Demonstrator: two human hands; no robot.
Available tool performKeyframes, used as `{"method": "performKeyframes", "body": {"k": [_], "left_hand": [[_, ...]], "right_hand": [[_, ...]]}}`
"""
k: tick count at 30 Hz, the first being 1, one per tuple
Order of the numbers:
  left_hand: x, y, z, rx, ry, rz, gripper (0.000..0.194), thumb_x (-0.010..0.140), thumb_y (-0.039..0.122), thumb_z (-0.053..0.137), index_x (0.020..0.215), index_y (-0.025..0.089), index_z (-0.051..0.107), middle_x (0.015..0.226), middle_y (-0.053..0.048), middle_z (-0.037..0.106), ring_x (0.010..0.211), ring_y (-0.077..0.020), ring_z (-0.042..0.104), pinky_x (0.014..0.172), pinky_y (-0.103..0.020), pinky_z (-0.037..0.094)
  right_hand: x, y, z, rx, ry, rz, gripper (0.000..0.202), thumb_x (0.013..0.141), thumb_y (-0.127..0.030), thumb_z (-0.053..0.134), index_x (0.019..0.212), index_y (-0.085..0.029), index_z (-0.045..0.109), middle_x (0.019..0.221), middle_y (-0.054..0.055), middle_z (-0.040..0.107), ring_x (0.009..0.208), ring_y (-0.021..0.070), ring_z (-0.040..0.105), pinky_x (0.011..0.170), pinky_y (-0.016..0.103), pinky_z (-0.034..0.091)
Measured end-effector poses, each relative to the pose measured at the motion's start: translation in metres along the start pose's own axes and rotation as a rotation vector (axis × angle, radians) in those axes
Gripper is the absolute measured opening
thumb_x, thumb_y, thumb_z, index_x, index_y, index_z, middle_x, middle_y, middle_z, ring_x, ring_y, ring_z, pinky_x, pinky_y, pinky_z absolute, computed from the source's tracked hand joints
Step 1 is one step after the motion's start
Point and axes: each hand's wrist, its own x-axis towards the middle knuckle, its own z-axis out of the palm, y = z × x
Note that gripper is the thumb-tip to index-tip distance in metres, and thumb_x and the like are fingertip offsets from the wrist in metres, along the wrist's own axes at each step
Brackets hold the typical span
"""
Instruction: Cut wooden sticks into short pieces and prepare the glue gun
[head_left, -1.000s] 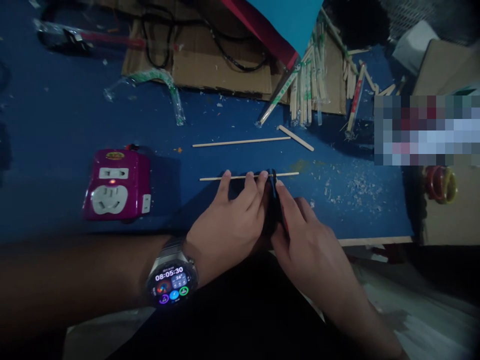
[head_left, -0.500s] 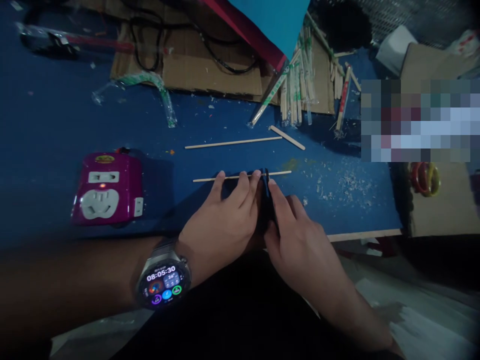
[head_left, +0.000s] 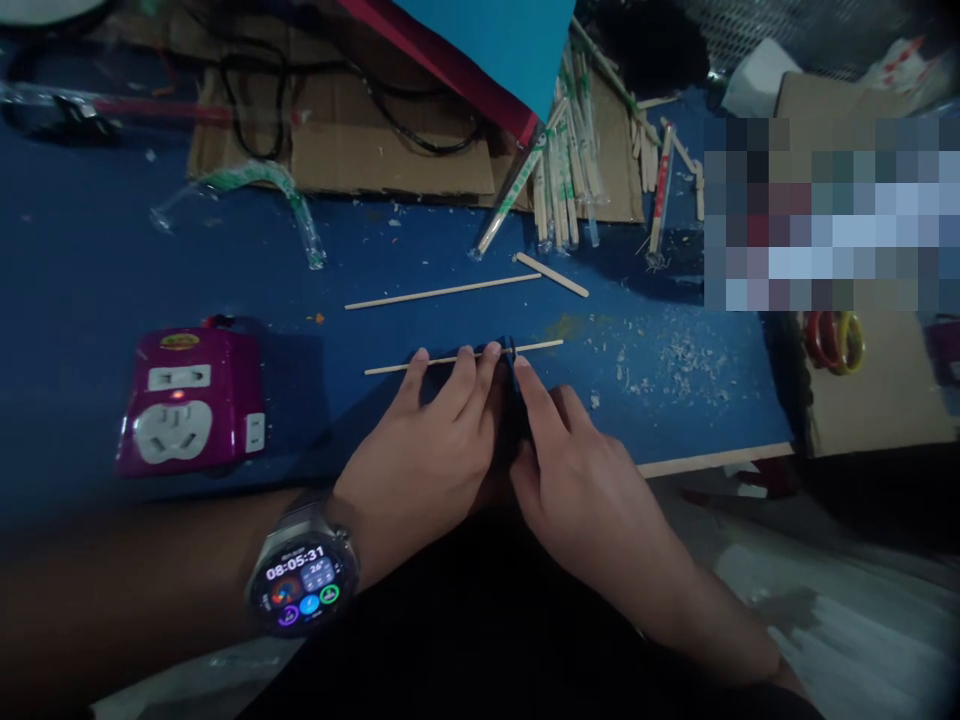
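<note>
A thin wooden stick (head_left: 390, 369) lies on the blue table with the fingertips of my left hand (head_left: 431, 440) pressing on it. The fingers of that hand are spread, and a watch is on its wrist. My right hand (head_left: 581, 460) is closed round a dark blade-like tool (head_left: 513, 365), its index finger along the top. The tool's tip crosses the stick just right of my left fingertips. Its handle is mostly hidden. Above lie a second thin stick (head_left: 442, 292) and a short flat stick (head_left: 553, 275) whose ends nearly meet.
At the left stands a purple power socket (head_left: 244, 400). Cardboard (head_left: 390, 160), black cables and wrapped chopsticks (head_left: 559, 190) lie at the back. White shavings (head_left: 675, 360) are scattered right of my hands. Red and yellow rings (head_left: 832, 342) rest at the far right.
The whole view has shifted, so things appear a little further left. Both hands keep nearly the same pose on the stick and the tool.
</note>
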Motion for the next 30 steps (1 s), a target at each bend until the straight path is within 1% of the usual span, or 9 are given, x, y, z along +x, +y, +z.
{"method": "performKeyframes", "body": {"k": [5,10,15,20,25,30], "left_hand": [[0.000,0.000,-0.001,0.004,0.000,0.011,0.065,0.108,0.027,0.037,0.163,-0.006,0.049,0.170,-0.033,0.045,0.152,-0.0464,0.054,0.117,-0.069,0.055],[0.000,-0.001,-0.002,-0.012,0.018,0.018,0.066,0.108,0.029,0.039,0.161,-0.009,0.048,0.168,-0.034,0.048,0.150,-0.0475,0.056,0.115,-0.070,0.056],[0.001,-0.002,-0.003,-0.057,0.003,0.013,0.068,0.108,0.030,0.044,0.162,-0.009,0.046,0.169,-0.035,0.045,0.150,-0.0494,0.055,0.116,-0.072,0.055],[0.000,0.000,-0.002,-0.066,-0.021,-0.002,0.069,0.110,0.035,0.042,0.165,-0.007,0.044,0.171,-0.034,0.042,0.152,-0.0485,0.053,0.117,-0.073,0.053],[0.001,0.001,-0.002,-0.057,-0.023,-0.007,0.067,0.110,0.034,0.040,0.164,-0.007,0.045,0.171,-0.033,0.043,0.152,-0.0473,0.053,0.117,-0.072,0.053],[0.001,0.001,-0.002,-0.079,-0.024,-0.009,0.067,0.109,0.032,0.044,0.164,-0.007,0.044,0.171,-0.034,0.043,0.153,-0.0480,0.052,0.117,-0.072,0.053]], "right_hand": [[0.003,-0.003,0.001,-0.010,-0.022,0.017,0.076,0.106,-0.019,0.042,0.178,-0.016,0.020,0.140,0.020,0.063,0.081,0.0237,0.069,0.061,0.036,0.054],[0.004,-0.002,0.004,0.033,-0.012,0.026,0.078,0.104,-0.020,0.043,0.178,-0.019,0.020,0.139,0.020,0.062,0.081,0.0223,0.067,0.061,0.034,0.054],[0.001,0.003,0.009,0.082,0.037,-0.012,0.077,0.103,-0.019,0.043,0.177,-0.016,0.021,0.138,0.020,0.063,0.085,0.0259,0.068,0.065,0.040,0.059],[-0.001,0.007,0.011,0.109,0.063,-0.027,0.076,0.104,-0.021,0.043,0.177,-0.016,0.022,0.138,0.020,0.063,0.087,0.0284,0.069,0.068,0.046,0.062],[-0.001,0.010,0.011,0.139,0.091,-0.048,0.075,0.104,-0.022,0.043,0.176,-0.016,0.023,0.138,0.019,0.064,0.090,0.0292,0.070,0.069,0.046,0.062],[-0.001,0.011,0.011,0.156,0.093,-0.048,0.074,0.105,-0.021,0.043,0.176,-0.018,0.023,0.140,0.019,0.063,0.092,0.0288,0.071,0.072,0.046,0.062]]}}
